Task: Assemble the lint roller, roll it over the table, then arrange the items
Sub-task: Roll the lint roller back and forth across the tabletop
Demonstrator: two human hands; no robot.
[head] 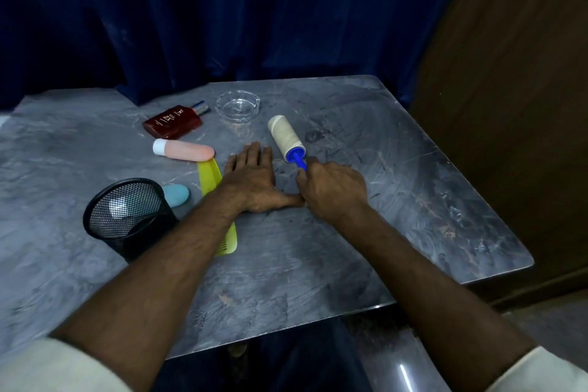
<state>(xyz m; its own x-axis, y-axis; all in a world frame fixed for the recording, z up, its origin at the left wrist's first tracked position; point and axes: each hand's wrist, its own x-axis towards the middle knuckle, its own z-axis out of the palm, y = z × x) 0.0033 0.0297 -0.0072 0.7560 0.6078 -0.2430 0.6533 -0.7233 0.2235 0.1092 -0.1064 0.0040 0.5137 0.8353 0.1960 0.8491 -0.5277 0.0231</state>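
The lint roller [286, 137] has a cream sticky roll on a blue handle and lies with its roll on the grey marble table [397, 200], pointing away from me. My right hand [332, 191] is closed around the blue handle. My left hand [254, 181] rests flat, palm down, fingers spread, just left of the roller, with its thumb touching my right hand. My left forearm crosses over a yellow comb [210, 177].
A black mesh cup [127, 219] stands at the left with a light blue object [176, 196] behind it. A pink tube [184, 149], a red perfume bottle [173, 121] and a glass ashtray [238, 105] lie further back. Blue curtain behind; wooden panel right.
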